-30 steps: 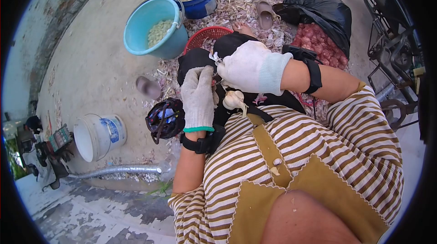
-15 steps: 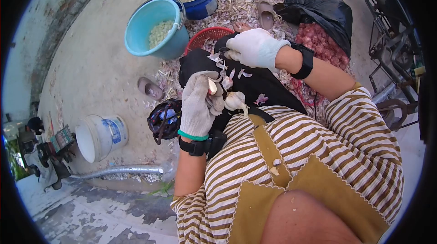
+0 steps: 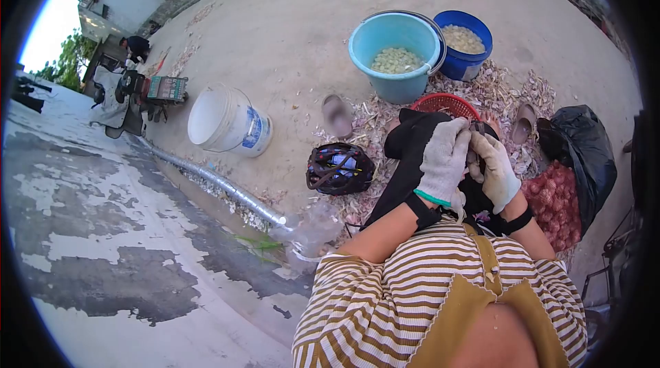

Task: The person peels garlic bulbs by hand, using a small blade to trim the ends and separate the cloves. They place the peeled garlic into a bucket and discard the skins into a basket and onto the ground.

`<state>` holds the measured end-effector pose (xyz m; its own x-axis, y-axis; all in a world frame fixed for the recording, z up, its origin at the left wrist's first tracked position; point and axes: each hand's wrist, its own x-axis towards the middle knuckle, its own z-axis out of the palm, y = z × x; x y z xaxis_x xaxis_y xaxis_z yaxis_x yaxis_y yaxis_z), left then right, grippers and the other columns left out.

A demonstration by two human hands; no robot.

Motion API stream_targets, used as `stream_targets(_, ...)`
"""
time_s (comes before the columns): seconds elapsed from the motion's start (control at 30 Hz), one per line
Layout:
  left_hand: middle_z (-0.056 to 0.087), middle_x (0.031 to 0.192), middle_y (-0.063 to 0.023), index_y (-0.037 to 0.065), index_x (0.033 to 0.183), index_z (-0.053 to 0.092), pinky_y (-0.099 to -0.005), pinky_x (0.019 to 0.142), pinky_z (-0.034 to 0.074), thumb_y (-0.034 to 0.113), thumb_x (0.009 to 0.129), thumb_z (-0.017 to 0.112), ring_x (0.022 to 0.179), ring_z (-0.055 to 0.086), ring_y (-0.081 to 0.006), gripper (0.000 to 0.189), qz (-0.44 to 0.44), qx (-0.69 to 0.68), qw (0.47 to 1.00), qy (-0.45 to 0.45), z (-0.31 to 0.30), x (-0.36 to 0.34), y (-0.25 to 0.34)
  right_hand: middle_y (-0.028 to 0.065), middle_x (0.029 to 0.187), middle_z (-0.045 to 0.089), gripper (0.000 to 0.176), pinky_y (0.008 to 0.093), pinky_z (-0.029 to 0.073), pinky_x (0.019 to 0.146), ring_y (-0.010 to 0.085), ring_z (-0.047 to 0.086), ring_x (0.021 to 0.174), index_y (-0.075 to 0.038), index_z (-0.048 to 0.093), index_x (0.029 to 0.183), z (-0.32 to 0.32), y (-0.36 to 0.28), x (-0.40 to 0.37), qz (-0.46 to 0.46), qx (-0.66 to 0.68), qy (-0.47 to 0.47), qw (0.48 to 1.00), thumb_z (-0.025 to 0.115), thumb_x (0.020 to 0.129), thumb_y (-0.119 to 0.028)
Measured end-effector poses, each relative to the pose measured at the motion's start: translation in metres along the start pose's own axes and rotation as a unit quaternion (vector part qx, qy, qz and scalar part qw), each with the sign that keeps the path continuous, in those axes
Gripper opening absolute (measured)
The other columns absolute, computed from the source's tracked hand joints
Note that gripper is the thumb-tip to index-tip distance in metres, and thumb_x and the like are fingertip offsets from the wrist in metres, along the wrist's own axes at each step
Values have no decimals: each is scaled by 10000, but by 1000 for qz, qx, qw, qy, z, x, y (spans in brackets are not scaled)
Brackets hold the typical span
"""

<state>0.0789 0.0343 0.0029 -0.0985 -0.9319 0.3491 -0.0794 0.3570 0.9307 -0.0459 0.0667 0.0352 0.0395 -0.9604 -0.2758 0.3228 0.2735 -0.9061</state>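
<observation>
My left hand (image 3: pixel 443 162), in a whitish knitted glove with a green cuff, is over my lap with its fingers closed and pointing away from me. Against it is my right hand (image 3: pixel 498 170), in a white glove, its fingers curled in. The two sets of fingertips meet above my dark trousers (image 3: pixel 411 156); whatever is between them is hidden by the gloves. Just beyond the hands stands a red plastic basket (image 3: pixel 447 98), partly covered by my knee.
Peeled garlic cloves lie in a light-blue bucket (image 3: pixel 393 86) and a dark-blue bucket (image 3: pixel 459 68). At right are a red net sack of garlic (image 3: pixel 553 206) and a black plastic bag (image 3: pixel 584 162). A white bucket (image 3: pixel 230 124) lies left, near a helmet-like basket (image 3: pixel 340 169). Garlic skins litter the ground.
My view has swung left, bringing in more ground and a distant person. My hands, earlier apart with a garlic clove in the left, have come together over my lap.
</observation>
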Motion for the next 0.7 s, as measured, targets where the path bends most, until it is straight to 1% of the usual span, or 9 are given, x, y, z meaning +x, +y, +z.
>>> stream_targets(0.1, 623, 991, -137, 47, 1088, 593, -360, 775, 504, 120, 902, 588, 904, 631, -299, 200, 2, 32, 999, 3, -2, 4, 6, -19, 669, 514, 206, 196, 254, 389, 40, 387, 441, -70, 569, 905, 0, -2, 6, -15, 10, 29, 999, 582, 928, -275)
stream_targets(0.23, 655, 944, -125, 45, 1040, 572, -379, 759, 511, 117, 874, 591, 839, 655, -288, 182, -175, 4, 978, -113, -15, 14, 11, -30, 666, 535, 109, 181, 272, 386, 33, 423, 448, -77, 588, 932, -6, -13, 12, 27, -47, 55, 997, 605, 887, -175)
stream_targets(0.3, 635, 929, -85, 48, 1180, 525, -307, 678, 535, 129, 908, 580, 795, 640, -174, 290, -266, -133, 941, -163, -22, 14, 18, -37, 663, 556, 130, 167, 288, 386, 20, 448, 465, -67, 594, 959, -8, -21, 14, 58, -76, 27, 995, 607, 884, -173)
stream_targets(0.37, 602, 1030, -79, 66, 1321, 470, -219, 650, 518, 84, 911, 572, 815, 603, -110, 423, -209, -95, 951, -206, -30, 13, 15, -4, 705, 617, 161, 164, 302, 379, 24, 468, 464, -49, 597, 976, -9, -29, 13, 62, -107, -26, 992, 608, 896, -188)
stream_targets(0.43, 596, 1083, -52, 15, 1327, 457, -202, 640, 502, 8, 887, 568, 839, 598, -86, 454, -243, -181, 930, -207, -33, 12, 26, 13, 718, 631, 197, 156, 322, 382, 33, 505, 472, -44, 622, 979, -8, -34, 13, 81, -105, -57, 990, 625, 913, -230)
stream_targets(0.47, 596, 1078, -59, 18, 1332, 453, -194, 619, 492, -6, 886, 565, 829, 599, -78, 461, -263, -151, 930, -206, -36, 14, 26, -19, 712, 622, 207, 156, 324, 386, 22, 479, 453, -51, 606, 961, -4, -33, 11, 77, -68, -42, 994, 638, 903, -248)
stream_targets(0.6, 587, 1064, -65, 5, 1327, 446, -206, 580, 498, 4, 913, 545, 798, 605, -96, 426, -219, -136, 944, -205, -39, 14, 22, -19, 695, 587, 254, 175, 307, 394, 38, 435, 443, -39, 605, 1009, -9, -22, 10, 52, 40, -19, 998, 571, 953, -285)
stream_targets(0.67, 581, 1036, -66, 0, 1316, 452, -217, 579, 517, 28, 930, 547, 798, 618, -114, 398, -283, -294, 902, -143, -41, 15, 24, -18, 645, 513, 344, 195, 285, 393, 54, 388, 443, -42, 605, 1016, -22, -22, 8, 45, 0, -19, 999, 495, 981, -367)
stream_targets(0.7, 575, 1003, -65, -3, 1310, 453, -223, 582, 529, 46, 938, 550, 792, 626, -128, 387, -280, -300, 903, -126, -42, 15, 23, -18, 645, 513, 344, 195, 285, 393, 54, 388, 443, -42, 605, 1016, -22, -23, 7, 45, 2, -16, 999, 495, 981, -367)
